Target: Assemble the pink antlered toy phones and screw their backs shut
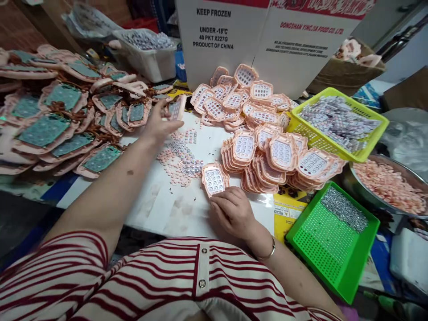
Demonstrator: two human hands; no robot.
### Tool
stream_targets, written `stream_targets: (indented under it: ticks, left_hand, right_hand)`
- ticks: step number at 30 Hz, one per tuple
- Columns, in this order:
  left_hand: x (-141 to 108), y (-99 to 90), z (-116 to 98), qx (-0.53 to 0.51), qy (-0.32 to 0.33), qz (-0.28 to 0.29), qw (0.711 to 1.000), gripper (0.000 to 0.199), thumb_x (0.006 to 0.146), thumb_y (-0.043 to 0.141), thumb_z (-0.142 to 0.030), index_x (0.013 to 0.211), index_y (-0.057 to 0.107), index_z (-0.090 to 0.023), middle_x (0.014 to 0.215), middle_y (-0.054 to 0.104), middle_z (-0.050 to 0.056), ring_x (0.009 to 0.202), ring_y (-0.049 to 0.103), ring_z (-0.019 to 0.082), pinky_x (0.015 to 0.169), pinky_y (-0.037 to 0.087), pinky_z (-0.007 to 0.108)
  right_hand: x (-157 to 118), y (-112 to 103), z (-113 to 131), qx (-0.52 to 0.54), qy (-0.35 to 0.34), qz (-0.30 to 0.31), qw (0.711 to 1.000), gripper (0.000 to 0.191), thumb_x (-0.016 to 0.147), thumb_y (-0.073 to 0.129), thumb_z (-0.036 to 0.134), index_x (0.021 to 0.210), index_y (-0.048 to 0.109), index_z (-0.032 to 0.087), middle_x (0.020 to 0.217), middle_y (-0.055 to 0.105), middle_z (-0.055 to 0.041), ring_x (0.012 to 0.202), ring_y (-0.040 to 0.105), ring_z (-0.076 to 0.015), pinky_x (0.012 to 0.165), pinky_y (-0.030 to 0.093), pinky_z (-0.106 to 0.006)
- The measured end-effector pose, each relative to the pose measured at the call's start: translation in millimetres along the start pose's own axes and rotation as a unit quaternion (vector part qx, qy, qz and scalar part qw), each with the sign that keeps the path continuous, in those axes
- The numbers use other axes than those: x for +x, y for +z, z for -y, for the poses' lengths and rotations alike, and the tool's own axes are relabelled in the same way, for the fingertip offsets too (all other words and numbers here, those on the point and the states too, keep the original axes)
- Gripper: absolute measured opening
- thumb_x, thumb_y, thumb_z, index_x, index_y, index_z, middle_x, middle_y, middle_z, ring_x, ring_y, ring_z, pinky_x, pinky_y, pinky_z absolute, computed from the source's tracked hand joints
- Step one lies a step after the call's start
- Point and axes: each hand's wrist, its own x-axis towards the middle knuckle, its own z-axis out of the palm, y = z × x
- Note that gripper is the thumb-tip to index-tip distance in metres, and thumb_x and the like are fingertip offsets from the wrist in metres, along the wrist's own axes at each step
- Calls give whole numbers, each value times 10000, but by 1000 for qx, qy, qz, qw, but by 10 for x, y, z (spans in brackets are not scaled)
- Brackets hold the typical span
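Observation:
My left hand (157, 125) reaches to the back of the white board and grips a pink plastic shell (179, 108) on edge, thumb against thumb-side face and fingers behind. Nearer to me, my right hand (236, 211) has its fingers curled at the lower edge of another pink shell (214, 177), which lies face up with a white button panel. Between the hands are scattered small pink and whitish button pieces (182, 158). Right of them stand stacks of finished-looking shells with keypads (244, 147). Behind lies a loose heap of shells with hole-filled panels (230, 100).
On the left are piled pink shells with green circuit boards (43, 129). A white tub (150, 62) and a printed carton (230, 58) stand behind. To the right are a yellow basket (359, 151), a green basket of small metal parts (321, 243) and a metal bowl of pink pieces (414, 211).

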Motion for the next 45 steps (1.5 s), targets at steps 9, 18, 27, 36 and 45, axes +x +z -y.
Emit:
stream_targets:
  ticks: [9,18,27,36,45]
  left_hand:
    - [-1600,-5,190,-304,-143,193,922,747,725,695,-487,1402,537,-213,1246,694,169,943,728,299,743,612,389]
    - [-1934,-165,504,-294,-235,274,885,742,727,699,-548,1356,592,-169,1125,731,194,907,734,383,675,617,464]
    - [-2218,-452,546,-164,25,150,975,987,536,951,-230,1423,533,-342,1506,528,87,1222,618,290,938,563,343]
    - [-1993,-365,523,-350,-13,-8,936,772,644,716,-775,1259,650,-312,1270,659,79,1021,671,241,876,567,405]
    - [-1891,-137,515,-358,-2,-190,914,521,831,569,-722,1058,705,-273,1144,694,62,962,668,197,933,532,361]
  right_hand:
    - [181,6,223,26,32,-79,996,234,921,569,163,1126,677,199,1088,716,-123,993,681,-207,821,575,-374]
    - [482,122,136,192,222,-50,955,446,907,619,337,1334,560,220,1130,670,-88,772,624,-135,722,568,-316]
    - [459,562,592,495,497,96,706,268,844,641,448,838,529,205,603,566,68,436,506,-81,407,420,-210]
    - [736,719,604,433,496,71,749,194,793,691,282,960,631,204,612,578,68,488,498,-74,476,394,-214]
    - [722,978,746,591,606,6,532,384,771,743,518,911,622,182,660,613,39,563,569,-96,550,482,-237]
